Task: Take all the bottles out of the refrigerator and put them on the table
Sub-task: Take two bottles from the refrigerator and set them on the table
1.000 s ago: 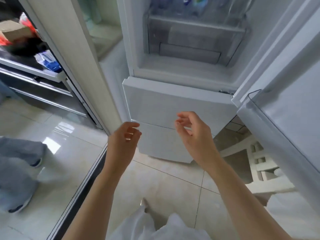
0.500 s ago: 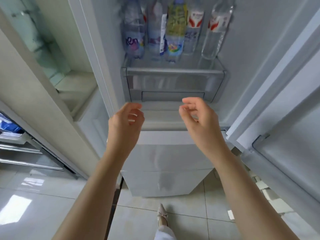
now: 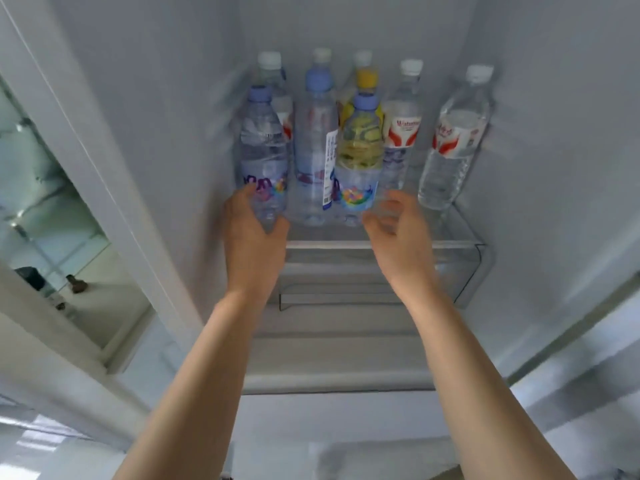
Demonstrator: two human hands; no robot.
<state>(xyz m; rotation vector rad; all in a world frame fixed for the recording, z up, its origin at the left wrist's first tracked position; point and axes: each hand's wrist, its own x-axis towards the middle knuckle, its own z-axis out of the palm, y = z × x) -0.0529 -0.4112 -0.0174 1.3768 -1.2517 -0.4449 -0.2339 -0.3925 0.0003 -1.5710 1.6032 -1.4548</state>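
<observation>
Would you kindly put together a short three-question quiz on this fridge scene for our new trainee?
1. True or false: the left hand is at the base of the leftmost front bottle.
2. Which bottle stands apart from the group on the shelf? A) the yellow-capped bottle B) the far-right bottle C) the bottle with yellow liquid
3. Fill in: the right hand is open and holds ____.

Key: 1 true. 2 B. 3 nothing.
</observation>
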